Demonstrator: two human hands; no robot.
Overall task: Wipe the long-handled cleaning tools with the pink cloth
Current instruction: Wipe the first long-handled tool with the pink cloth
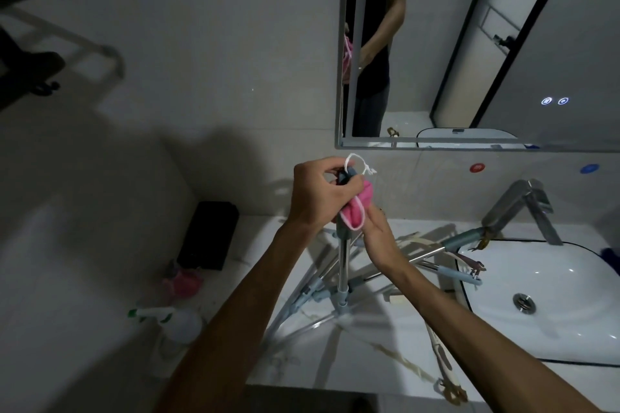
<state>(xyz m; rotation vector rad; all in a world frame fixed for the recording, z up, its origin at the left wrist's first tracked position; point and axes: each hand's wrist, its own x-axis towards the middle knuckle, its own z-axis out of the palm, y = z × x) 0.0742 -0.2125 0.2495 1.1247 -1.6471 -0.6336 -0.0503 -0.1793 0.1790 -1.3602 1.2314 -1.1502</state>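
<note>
A pale, glossy tabletop [379, 342] with a marbled look ran up to the white oval sink [553, 305], and everything here is placed against that sink. To the left of the sink a long-handled cleaning tool [343, 265] stood upright, its shiny metal tube rising from a blue-grey plastic collar to a blue-grey handle end with a white cord loop [358, 164] at the top. The left hand [317, 196] curled its fingers around that handle end, gripping it just under the loop. The pink cloth [357, 209], soft and bunched with a pale edge trim, was wrapped against the handle right below the left hand. The right hand [377, 235] held the cloth from the sink side, fingers closed on its folds and pressing it to the tube.

Between the upright tool and the sink, more tools [436, 255] of the same kind lay crossed on the tabletop, thin metal rods with blue-grey grips, two grips reaching over the sink's rim. A chrome faucet [523, 208], angular and flat-sided, stood behind the sink. Far left of the sink sat a white plastic spray bottle [174, 320] with a green nozzle, a blurred pink thing [184, 282] behind it, and a matte black rectangular box [208, 235] against the wall. Above the sink hung a metal-framed mirror [469, 43].
</note>
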